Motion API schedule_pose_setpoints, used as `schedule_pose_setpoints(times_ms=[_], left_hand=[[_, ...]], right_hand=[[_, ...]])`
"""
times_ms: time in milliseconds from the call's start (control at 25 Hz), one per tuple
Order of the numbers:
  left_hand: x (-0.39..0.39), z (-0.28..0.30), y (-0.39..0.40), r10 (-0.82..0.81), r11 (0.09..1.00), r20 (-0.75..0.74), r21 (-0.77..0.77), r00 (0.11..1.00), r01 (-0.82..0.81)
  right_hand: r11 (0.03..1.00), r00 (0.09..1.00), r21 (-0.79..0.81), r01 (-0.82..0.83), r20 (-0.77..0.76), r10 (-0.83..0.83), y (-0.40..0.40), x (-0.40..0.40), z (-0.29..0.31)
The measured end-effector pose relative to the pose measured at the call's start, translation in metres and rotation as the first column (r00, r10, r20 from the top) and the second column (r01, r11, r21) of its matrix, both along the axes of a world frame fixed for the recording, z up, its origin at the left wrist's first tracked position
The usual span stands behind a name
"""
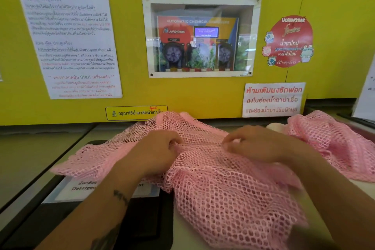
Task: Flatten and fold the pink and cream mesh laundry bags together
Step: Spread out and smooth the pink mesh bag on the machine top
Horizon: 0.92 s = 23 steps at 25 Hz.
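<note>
Both forearms reach forward over the counter (pixel 26 160), the left hand (pixel 154 148) and right hand (pixel 257 144) knuckles-up with fingers curled, each grip pinching a bunch of the pink mesh bag (pixel 219 186). The bag lies rumpled across the counter and a black detergent lid (pixel 142 219). A second pink mesh heap (pixel 332 140) sits at right, with a cream piece (pixel 277 127) just beside it.

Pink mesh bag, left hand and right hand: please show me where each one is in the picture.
pink mesh bag (pixel 229 193), head view, on its open netting near the front.
left hand (pixel 156 148), head view, on its back.
right hand (pixel 257 144), head view, on its back.
</note>
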<state>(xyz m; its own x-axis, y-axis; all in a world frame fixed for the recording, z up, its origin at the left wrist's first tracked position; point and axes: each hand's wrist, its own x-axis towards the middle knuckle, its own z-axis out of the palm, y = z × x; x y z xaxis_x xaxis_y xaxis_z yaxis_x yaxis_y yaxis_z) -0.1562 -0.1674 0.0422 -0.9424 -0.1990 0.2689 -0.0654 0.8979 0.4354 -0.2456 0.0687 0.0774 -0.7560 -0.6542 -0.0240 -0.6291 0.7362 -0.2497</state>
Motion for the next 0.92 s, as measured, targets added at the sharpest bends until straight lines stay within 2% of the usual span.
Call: schedule_pose_setpoints(times_ms=[80, 120, 160, 240, 280, 360, 400, 440, 480, 520, 560, 600, 640, 680, 720, 760, 800, 840, 920], left_hand=[[0.002, 0.008, 0.002, 0.196, 0.972, -0.109, -0.106, 0.974, -0.208], [0.003, 0.01, 0.002, 0.283, 0.939, -0.096, -0.173, 0.954, -0.296], [0.004, 0.011, 0.002, 0.34, 0.914, -0.017, -0.228, 0.94, -0.335], [0.007, 0.009, 0.006, 0.326, 0.925, 0.235, -0.281, 0.916, -0.258], [0.008, 0.007, 0.008, 0.286, 0.937, 0.346, -0.296, 0.894, -0.185], [0.008, 0.003, 0.01, 0.242, 0.946, 0.451, -0.308, 0.859, -0.105], [0.008, 0.003, 0.01, 0.249, 0.946, 0.459, -0.305, 0.853, -0.112], [0.007, 0.004, 0.01, 0.26, 0.943, 0.457, -0.308, 0.85, -0.123], [0.006, 0.005, 0.01, 0.273, 0.94, 0.458, -0.313, 0.846, -0.134], [0.007, 0.006, 0.012, 0.284, 0.938, 0.463, -0.315, 0.84, -0.143], [0.008, 0.007, 0.016, 0.296, 0.937, 0.466, -0.31, 0.834, -0.159], [0.008, 0.007, 0.018, 0.306, 0.938, 0.464, -0.297, 0.832, -0.18], [0.006, 0.007, 0.018, 0.309, 0.942, 0.457, -0.271, 0.834, -0.2], [0.006, 0.008, 0.017, 0.307, 0.946, 0.448, -0.241, 0.84, -0.217], [0.004, 0.007, 0.013, 0.298, 0.951, 0.433, -0.21, 0.851, -0.226], [0.004, 0.006, 0.008, 0.288, 0.956, 0.412, -0.183, 0.864, -0.231], [0.005, 0.006, 0.003, 0.282, 0.959, 0.389, -0.151, 0.877, -0.241], [0.006, 0.006, 0.0, 0.265, 0.964, 0.355, -0.117, 0.896, -0.239], [0.008, 0.009, 0.0, 0.209, 0.978, 0.206, -0.052, 0.956, -0.202]], right_hand=[[0.983, 0.996, -0.185, 0.01, -0.086, -0.027, 0.006, -0.006, 0.001], [0.972, 0.992, -0.234, 0.012, -0.121, -0.042, 0.005, -0.009, -0.002], [0.968, 0.991, -0.252, 0.0, -0.132, -0.035, 0.003, -0.011, -0.008], [0.972, 0.995, -0.232, -0.045, -0.099, 0.022, -0.005, -0.01, -0.017], [0.975, 0.997, -0.21, -0.077, -0.028, 0.072, -0.008, -0.006, -0.019], [0.99, 0.984, -0.111, -0.092, 0.143, 0.108, -0.008, -0.001, -0.016], [0.997, 0.983, -0.023, -0.069, 0.168, 0.072, -0.005, -0.002, -0.014], [0.997, 0.996, 0.08, -0.015, 0.087, 0.008, -0.001, -0.006, -0.013], [0.986, 0.995, 0.146, 0.08, -0.072, -0.07, 0.002, -0.01, -0.011], [0.976, 0.955, 0.118, 0.182, -0.258, -0.147, 0.003, -0.012, -0.01], [0.973, 0.891, 0.015, 0.231, -0.404, -0.206, 0.001, -0.01, -0.008], [0.975, 0.857, -0.12, 0.188, -0.464, -0.223, -0.003, -0.005, -0.006], [0.97, 0.894, -0.226, 0.086, -0.413, -0.176, -0.007, 0.0, -0.005], [0.957, 0.96, -0.29, -0.023, -0.272, -0.06, -0.012, 0.008, -0.003], [0.962, 0.995, -0.257, -0.092, -0.067, 0.077, -0.016, 0.02, -0.001], [0.986, 0.984, -0.089, -0.143, 0.094, 0.151, -0.02, 0.025, -0.004], [0.98, 0.972, 0.086, -0.181, 0.166, 0.165, -0.022, 0.026, -0.009], [0.968, 0.976, 0.175, -0.177, 0.16, 0.15, -0.021, 0.019, -0.016], [0.99, 0.997, 0.129, -0.064, 0.047, 0.058, -0.013, -0.001, -0.02]])
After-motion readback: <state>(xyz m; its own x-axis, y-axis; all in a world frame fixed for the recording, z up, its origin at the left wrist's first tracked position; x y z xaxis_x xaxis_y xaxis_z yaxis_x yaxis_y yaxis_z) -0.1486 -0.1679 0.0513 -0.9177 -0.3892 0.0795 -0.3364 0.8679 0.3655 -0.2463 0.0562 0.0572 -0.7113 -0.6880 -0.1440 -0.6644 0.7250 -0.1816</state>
